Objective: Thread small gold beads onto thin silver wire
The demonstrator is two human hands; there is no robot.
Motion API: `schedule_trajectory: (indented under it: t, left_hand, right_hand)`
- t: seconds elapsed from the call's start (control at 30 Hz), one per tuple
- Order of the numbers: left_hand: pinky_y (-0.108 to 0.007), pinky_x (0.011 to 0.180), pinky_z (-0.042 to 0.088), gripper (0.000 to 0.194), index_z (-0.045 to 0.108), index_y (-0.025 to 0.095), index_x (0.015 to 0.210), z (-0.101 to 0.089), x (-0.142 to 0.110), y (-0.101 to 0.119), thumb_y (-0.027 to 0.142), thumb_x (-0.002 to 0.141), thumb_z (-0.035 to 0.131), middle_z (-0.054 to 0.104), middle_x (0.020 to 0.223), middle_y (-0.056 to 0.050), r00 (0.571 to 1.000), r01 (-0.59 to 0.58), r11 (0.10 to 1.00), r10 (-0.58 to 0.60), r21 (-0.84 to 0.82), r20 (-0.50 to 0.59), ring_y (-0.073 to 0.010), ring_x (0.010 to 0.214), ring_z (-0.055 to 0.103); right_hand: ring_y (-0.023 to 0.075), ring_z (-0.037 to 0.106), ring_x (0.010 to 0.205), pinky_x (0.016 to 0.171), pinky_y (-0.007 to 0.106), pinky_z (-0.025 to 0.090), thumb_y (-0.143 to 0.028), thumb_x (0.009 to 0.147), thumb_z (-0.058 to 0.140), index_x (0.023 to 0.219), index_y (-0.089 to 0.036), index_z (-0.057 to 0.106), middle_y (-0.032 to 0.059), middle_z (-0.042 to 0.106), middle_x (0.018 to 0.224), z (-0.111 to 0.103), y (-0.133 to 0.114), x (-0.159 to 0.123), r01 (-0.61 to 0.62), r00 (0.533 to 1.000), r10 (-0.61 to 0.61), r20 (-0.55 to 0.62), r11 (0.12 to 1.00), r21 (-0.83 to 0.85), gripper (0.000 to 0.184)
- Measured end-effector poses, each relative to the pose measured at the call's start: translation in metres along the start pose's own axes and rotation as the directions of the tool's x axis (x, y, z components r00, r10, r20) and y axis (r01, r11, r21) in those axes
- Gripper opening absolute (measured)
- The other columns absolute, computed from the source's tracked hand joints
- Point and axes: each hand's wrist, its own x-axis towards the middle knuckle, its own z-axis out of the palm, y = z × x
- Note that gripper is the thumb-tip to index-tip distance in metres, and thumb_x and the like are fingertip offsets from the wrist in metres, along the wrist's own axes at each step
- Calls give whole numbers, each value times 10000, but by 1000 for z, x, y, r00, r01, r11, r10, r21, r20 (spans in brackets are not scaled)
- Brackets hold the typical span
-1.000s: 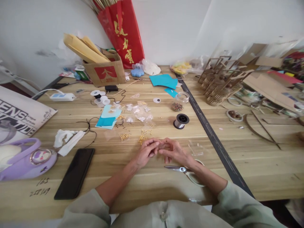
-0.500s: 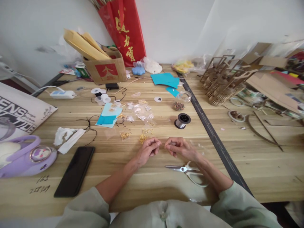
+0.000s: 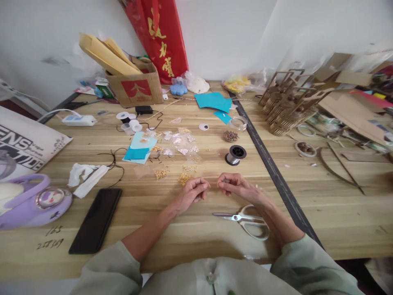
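My left hand (image 3: pixel 195 190) is closed in a pinch above the table, just in front of a small pile of gold beads (image 3: pixel 184 178). Facing it across a small gap, my right hand (image 3: pixel 232 183) is also pinched shut. What either set of fingers holds is too small to make out. Scissors (image 3: pixel 242 219) with cream handles lie below my right hand, their blades pointing left. A black spool of clear line (image 3: pixel 236 155) stands beyond that hand. Another heap of gold beads (image 3: pixel 161 174) lies left of my left hand.
A black phone (image 3: pixel 95 221) lies at the left front, beside a purple bag-like item (image 3: pixel 37 205). Small plastic bags (image 3: pixel 181 141), blue paper (image 3: pixel 136 153) and a dish of brown beads (image 3: pixel 231 136) are farther back. Wooden baskets (image 3: pixel 285 108) stand at the right.
My right hand has moved slightly right and up, widening the gap between the hands. My left hand has hardly moved, and both remain pinched.
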Motion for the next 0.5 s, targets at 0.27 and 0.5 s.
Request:
schedule_trajectory:
  t: [0.27, 0.5]
  left_hand:
    - [-199, 511, 343, 215, 542, 142, 787, 1, 0, -11, 343, 848, 500, 529, 558, 22, 992, -118, 928, 127, 353, -1, -88, 509, 475]
    - [-218, 559, 331, 169, 529, 168, 719, 6, -4, -11, 247, 855, 467, 504, 581, 26, 979, -165, 796, 202, 582, 1, -107, 547, 453]
  right_hand:
    - [112, 555, 687, 523, 212, 400, -361, 907, 477, 745, -163, 564, 95, 583, 1039, 10, 4, -1, 175, 932, -306, -196, 850, -497, 271]
    - [148, 589, 631, 576, 237, 370, -318, 972, 356, 865, -185, 539, 70, 641, 775, 25, 6, -3, 228, 942, -336, 8, 621, -750, 250]
